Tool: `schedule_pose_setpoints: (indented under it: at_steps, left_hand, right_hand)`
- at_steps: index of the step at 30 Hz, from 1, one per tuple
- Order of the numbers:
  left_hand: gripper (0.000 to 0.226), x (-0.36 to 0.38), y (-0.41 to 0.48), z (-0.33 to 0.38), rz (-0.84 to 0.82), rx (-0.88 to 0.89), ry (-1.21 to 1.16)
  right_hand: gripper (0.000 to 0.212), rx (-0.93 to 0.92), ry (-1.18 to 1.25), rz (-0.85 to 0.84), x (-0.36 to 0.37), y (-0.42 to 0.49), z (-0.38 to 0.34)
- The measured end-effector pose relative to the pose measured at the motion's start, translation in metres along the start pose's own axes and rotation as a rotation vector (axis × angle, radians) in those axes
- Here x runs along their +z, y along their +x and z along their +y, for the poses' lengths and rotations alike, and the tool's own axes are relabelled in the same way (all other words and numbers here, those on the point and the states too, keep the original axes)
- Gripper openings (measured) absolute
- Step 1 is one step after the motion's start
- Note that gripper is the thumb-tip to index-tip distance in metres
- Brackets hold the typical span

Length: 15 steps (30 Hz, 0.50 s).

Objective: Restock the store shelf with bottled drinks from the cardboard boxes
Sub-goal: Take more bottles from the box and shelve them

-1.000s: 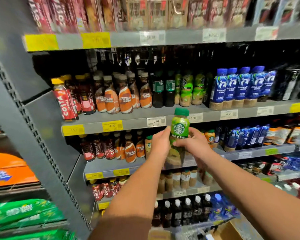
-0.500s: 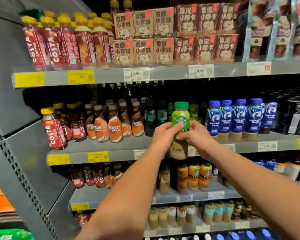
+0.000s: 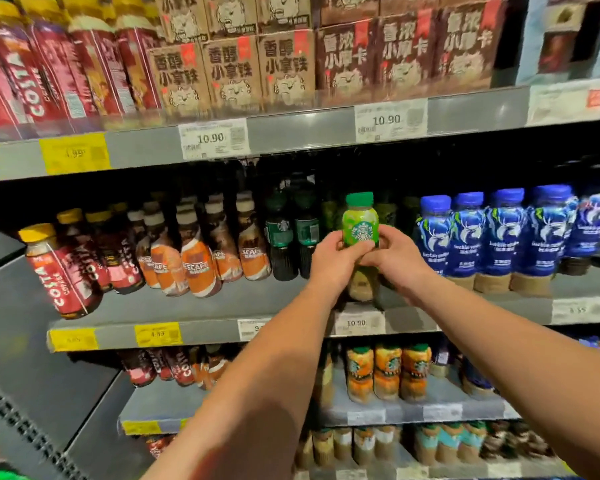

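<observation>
Grey metal store shelf (image 3: 187, 310) fills the view. Left hand (image 3: 333, 261) and right hand (image 3: 399, 261) together clasp a green-capped plastic bottle with lime label (image 3: 360, 223) at the shelf's front, between dark green bottles (image 3: 281, 237) and blue-capped bottles (image 3: 499, 233). Placement seems underway; next, settle it upright in that gap. Whether its base touches down is unclear; no cardboard boxes show.

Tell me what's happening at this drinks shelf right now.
A person is restocking. The left hand and right hand both grip one green Starbucks bottle, upright, at the front of the grey shelf, between the dark bottles and the blue bottles. Whether its base already rests on the shelf is hard to tell.
</observation>
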<state>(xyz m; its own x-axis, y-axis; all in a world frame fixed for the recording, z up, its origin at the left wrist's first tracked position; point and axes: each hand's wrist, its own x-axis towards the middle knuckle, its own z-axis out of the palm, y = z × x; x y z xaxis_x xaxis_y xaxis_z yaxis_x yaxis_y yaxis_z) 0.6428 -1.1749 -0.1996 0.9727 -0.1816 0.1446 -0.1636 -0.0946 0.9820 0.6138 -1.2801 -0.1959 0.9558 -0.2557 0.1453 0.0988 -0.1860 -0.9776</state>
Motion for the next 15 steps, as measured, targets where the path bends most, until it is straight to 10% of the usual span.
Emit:
schedule_pose_setpoints:
  at_steps: [15]
  left_hand:
    - [0.04, 0.012, 0.007, -0.044, 0.034, -0.066, -0.183]
  right_hand:
    - [0.045, -0.005, 0.059, 0.293, 0.021, -0.021, 0.038]
